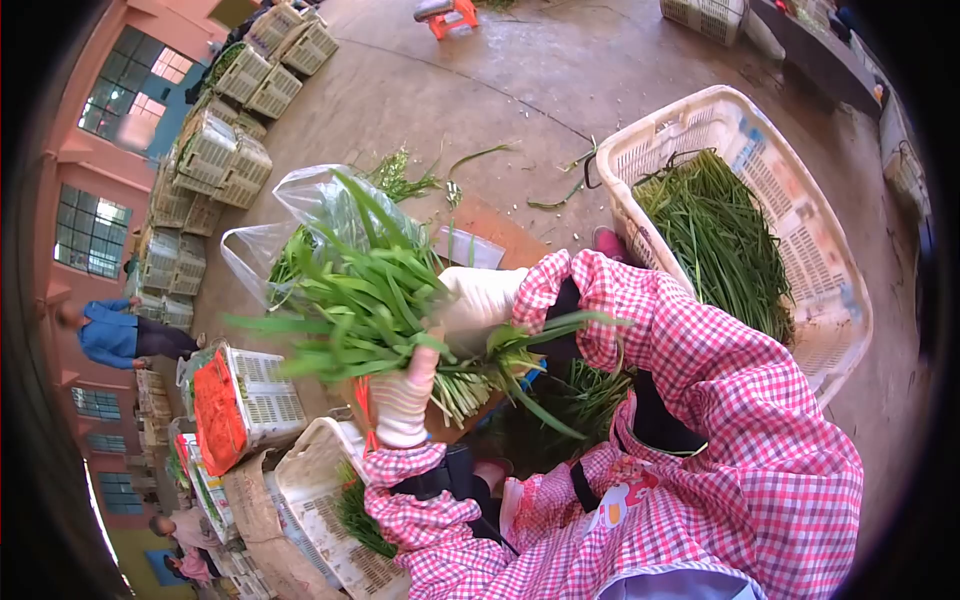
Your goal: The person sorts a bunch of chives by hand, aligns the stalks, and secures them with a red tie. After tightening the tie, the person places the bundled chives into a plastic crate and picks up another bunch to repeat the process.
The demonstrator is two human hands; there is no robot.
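A bunch of garlic chives (pixel 375 300), long flat green leaves with pale cut stems, is between my two hands, its leaves smeared by motion. My left hand (pixel 410 385), in a whitish covering with the thumb bare, is closed round the lower side of the bunch. From the right, my right hand (pixel 470 300), also covered in white, presses round the bunch near its stems; its fingers are mostly hidden by leaves. Behind the leaves sits a clear plastic bag (pixel 262 262) with more greens in it. Loose stalks (pixel 590 395) lie below, near my lap.
A large white crate (pixel 835 270) of long greens stands at right. At lower left are another crate (pixel 325 480) and a crate with a red cover (pixel 218 410). Scraps (pixel 405 175) litter the floor. Stacked crates (pixel 210 150) line the wall; a person in blue (pixel 110 335) stands there.
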